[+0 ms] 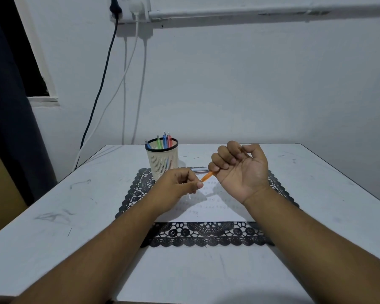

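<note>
Pale plaster wall fills the back of my view, and below it a scuffed white table (53,216) runs toward me. At nine o'clock a dark curtain (7,106) hangs beside a window frame. From a white wall socket (127,9) at eleven o'clock, a black cable (101,84) and thin white cables (140,73) drop behind the table's far-left corner.

On the table lies a black lace placemat (206,235), and on that a white sheet of paper (206,213) with rows of small marks (too faint for me to read). At the mat's ten o'clock corner stands a cream slotted pen cup with a black rim (162,163), holding blue, green and red pens (164,140).

My left hand (176,189) hovers over the paper, thumb and forefinger pinching the lower tip of a slim orange plastic pen (207,176), the other fingers curled under. The pen is held up off the paper between my two hands, slanting toward one o'clock. Behind it, at the mat's twelve o'clock edge, a clear silvery pen (199,170) lies flat, partly hidden.

My right hand (239,170) is turned palm toward me, its fingers wrapped tightly round the orange barrel in a fist; the pen's upper end peeks out beside my thumb. High at one o'clock a white conduit pipe (272,12) runs along the wall to the right edge.
</note>
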`<action>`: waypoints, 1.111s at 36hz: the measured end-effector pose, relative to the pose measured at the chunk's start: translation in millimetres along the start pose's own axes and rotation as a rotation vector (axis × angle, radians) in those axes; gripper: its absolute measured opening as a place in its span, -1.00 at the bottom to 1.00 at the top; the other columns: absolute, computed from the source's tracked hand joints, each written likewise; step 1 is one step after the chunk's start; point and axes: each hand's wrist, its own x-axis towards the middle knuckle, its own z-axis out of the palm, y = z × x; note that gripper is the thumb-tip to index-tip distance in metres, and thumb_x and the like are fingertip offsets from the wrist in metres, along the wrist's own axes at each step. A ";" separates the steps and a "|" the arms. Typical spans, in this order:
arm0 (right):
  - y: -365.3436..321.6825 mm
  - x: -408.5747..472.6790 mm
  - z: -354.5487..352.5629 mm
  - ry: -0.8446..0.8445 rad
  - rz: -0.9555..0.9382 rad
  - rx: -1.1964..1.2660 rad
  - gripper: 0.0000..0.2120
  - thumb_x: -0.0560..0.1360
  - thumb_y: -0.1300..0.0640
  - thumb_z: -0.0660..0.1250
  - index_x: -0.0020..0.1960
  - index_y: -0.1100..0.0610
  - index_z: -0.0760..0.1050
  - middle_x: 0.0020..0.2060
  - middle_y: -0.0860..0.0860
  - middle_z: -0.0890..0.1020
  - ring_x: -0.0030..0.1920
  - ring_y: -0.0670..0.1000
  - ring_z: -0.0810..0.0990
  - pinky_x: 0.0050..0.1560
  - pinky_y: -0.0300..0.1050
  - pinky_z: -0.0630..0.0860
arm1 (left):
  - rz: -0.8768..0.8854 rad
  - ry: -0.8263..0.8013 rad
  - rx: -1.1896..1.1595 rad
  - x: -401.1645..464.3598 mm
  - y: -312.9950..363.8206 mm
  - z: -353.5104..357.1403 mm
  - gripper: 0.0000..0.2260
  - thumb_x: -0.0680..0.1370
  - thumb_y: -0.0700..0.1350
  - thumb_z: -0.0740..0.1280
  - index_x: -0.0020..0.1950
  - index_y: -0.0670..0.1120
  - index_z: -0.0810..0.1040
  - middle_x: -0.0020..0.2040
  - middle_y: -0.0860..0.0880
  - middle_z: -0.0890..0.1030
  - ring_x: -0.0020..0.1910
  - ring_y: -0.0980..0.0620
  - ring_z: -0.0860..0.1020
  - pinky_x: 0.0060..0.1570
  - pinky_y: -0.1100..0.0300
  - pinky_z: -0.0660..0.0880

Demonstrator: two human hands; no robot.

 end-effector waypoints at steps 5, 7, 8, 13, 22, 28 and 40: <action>1.6 0.0 -2.2 -0.005 0.010 0.020 -0.74 0.44 -0.01 0.16 -0.31 0.05 0.15 -0.36 0.00 0.16 -0.32 0.03 0.11 -0.25 -0.06 0.21 | -0.006 -0.001 0.036 -0.9 1.0 0.3 -0.89 0.50 -0.05 0.52 -0.20 0.00 0.65 -0.28 0.02 0.63 -0.25 0.08 0.55 -0.16 0.26 0.49; 2.4 0.3 -2.7 -0.003 0.016 0.036 -0.73 0.45 -0.04 0.16 -0.31 0.06 0.18 -0.36 0.00 0.17 -0.32 0.03 0.13 -0.25 -0.07 0.23 | -0.012 -0.003 0.036 -0.8 0.8 -0.2 -0.89 0.49 -0.04 0.52 -0.20 0.02 0.65 -0.27 0.01 0.63 -0.25 0.07 0.54 -0.13 0.20 0.48; 2.5 0.5 -3.0 0.000 0.018 0.047 -0.73 0.46 -0.05 0.16 -0.31 0.06 0.19 -0.36 0.00 0.18 -0.32 0.03 0.14 -0.25 -0.07 0.25 | -0.013 -0.004 0.036 -0.7 1.0 -0.4 -0.90 0.49 -0.04 0.52 -0.20 0.02 0.66 -0.27 0.01 0.63 -0.25 0.07 0.54 -0.12 0.17 0.47; 2.0 1.7 -8.1 0.029 0.012 0.114 -0.72 0.47 -0.08 0.17 -0.30 0.06 0.23 -0.35 0.00 0.22 -0.34 0.03 0.23 -0.23 -0.06 0.30 | 0.007 0.002 0.030 -1.9 4.0 0.0 -0.92 0.51 -0.04 0.50 -0.15 -0.01 0.68 -0.26 0.00 0.63 -0.24 0.07 0.54 -0.12 0.16 0.47; -0.5 4.7 -18.6 0.064 0.005 0.244 -0.73 0.48 -0.07 0.19 -0.29 0.08 0.26 -0.34 0.00 0.25 -0.34 0.03 0.26 -0.23 -0.06 0.33 | 0.058 0.025 0.031 -4.1 8.9 -0.2 -0.88 0.60 -0.24 0.44 -0.04 -0.05 0.73 -0.14 -0.03 0.71 -0.16 0.10 0.60 -0.10 0.28 0.52; 0.2 5.5 -19.9 0.063 0.014 0.245 -0.70 0.49 -0.08 0.18 -0.30 0.08 0.27 -0.33 0.00 0.24 -0.34 0.03 0.26 -0.22 -0.06 0.33 | 0.065 0.044 0.060 -4.2 8.8 0.0 -0.90 0.59 -0.23 0.45 -0.05 -0.05 0.73 -0.16 -0.05 0.70 -0.16 0.06 0.59 -0.11 0.27 0.52; -0.2 7.1 -10.6 0.149 0.045 -0.019 -0.61 0.64 -0.12 0.18 -0.27 0.07 0.44 -0.27 0.05 0.55 -0.25 0.08 0.56 -0.02 0.02 0.55 | 0.101 0.126 0.126 -4.3 10.4 -2.4 -0.90 0.61 -0.16 0.44 -0.07 0.01 0.71 -0.18 -0.04 0.67 -0.17 0.09 0.57 -0.10 0.19 0.52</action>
